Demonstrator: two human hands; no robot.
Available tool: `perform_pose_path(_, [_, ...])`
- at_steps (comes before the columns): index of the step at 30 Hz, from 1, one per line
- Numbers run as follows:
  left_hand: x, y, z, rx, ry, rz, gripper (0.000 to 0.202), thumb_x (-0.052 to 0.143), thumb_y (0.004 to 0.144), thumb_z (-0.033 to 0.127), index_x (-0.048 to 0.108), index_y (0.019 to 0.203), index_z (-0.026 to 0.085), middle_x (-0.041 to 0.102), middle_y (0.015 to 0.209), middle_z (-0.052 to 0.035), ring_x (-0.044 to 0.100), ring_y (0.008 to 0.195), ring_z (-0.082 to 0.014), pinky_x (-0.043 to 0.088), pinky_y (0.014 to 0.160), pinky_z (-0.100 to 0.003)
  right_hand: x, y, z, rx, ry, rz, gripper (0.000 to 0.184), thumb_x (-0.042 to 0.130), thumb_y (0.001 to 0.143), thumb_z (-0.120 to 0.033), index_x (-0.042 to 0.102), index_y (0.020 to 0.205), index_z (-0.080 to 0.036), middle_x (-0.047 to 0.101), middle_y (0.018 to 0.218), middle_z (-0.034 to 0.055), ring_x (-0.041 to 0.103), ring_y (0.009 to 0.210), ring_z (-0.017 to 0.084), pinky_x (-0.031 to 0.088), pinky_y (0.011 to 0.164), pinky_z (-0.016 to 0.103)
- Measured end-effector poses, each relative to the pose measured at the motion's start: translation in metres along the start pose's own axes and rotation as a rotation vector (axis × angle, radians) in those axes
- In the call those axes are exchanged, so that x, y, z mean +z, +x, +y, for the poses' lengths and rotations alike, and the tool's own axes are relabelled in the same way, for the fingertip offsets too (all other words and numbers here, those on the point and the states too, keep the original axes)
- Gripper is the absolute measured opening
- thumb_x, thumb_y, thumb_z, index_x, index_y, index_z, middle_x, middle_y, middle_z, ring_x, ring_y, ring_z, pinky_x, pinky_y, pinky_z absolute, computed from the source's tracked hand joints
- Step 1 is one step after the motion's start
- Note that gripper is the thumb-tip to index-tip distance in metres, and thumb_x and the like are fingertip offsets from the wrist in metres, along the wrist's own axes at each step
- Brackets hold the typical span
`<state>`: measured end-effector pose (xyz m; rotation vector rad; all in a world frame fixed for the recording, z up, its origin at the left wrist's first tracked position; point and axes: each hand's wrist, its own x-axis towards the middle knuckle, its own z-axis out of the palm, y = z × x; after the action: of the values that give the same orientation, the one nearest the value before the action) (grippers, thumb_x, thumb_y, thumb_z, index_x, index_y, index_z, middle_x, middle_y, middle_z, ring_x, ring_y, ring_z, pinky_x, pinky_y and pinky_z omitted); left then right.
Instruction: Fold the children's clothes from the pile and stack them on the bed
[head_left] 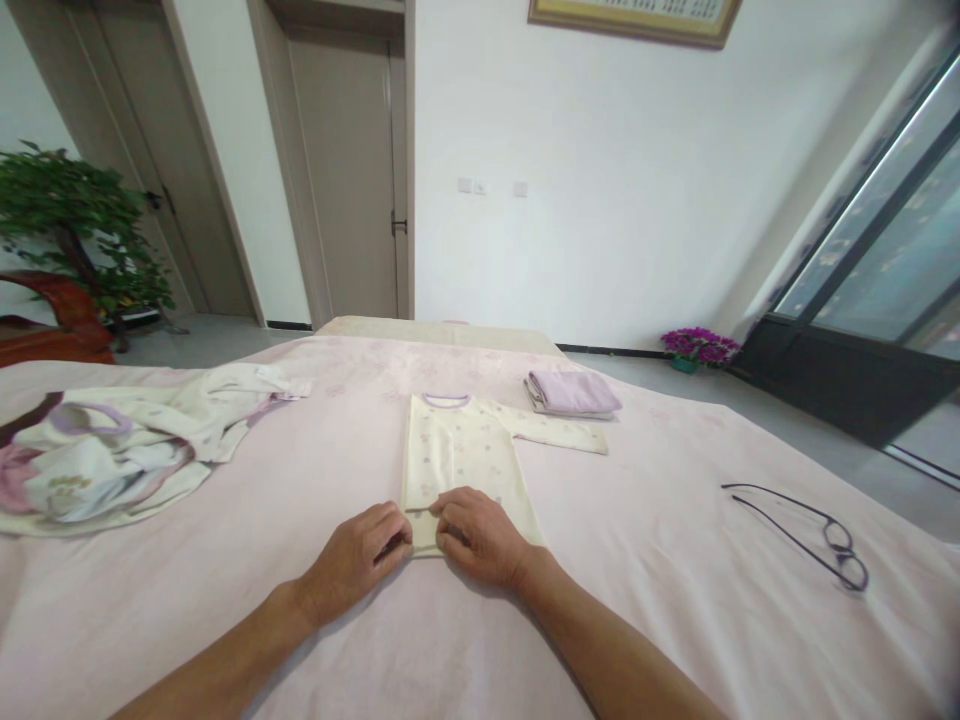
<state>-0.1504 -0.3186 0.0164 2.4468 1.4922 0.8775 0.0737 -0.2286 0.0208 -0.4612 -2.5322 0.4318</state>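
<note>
A small cream top (461, 452) with a lilac neckline lies flat on the pink bedsheet (645, 520), its left side folded in and its right sleeve stretched out to the right. My left hand (358, 560) and my right hand (480, 537) sit side by side at the garment's near hem, fingers curled and pinching the hem's edge. The hem is partly hidden under my fingers.
A heap of unfolded cream and lilac clothes (112, 450) lies at the left. A folded lilac stack (571, 393) sits beyond the sleeve. Dark-framed glasses (817, 535) rest at the right. A potted plant (71, 225), doors and a window stand around the bed.
</note>
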Motion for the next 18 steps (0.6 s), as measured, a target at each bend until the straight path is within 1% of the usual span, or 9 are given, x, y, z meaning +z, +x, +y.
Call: perform_pose_path(18, [-0.0022, 0.0015, 0.0016, -0.034, 0.006, -0.033, 0.007, 0.052, 0.092, 0.02, 0.055, 0.086, 0.021, 0.057, 0.083, 0.0007, 0.056, 0.078, -0.0136, 0.043, 0.071, -0.024, 0.0005, 0.0007, 0.0003, -0.001, 0.02, 0.005, 0.009, 0.058, 0.08, -0.013, 0.059, 0.083, -0.021, 0.066, 0.108, 0.005, 0.059, 0.101, 0.019, 0.044, 0.092, 0.035])
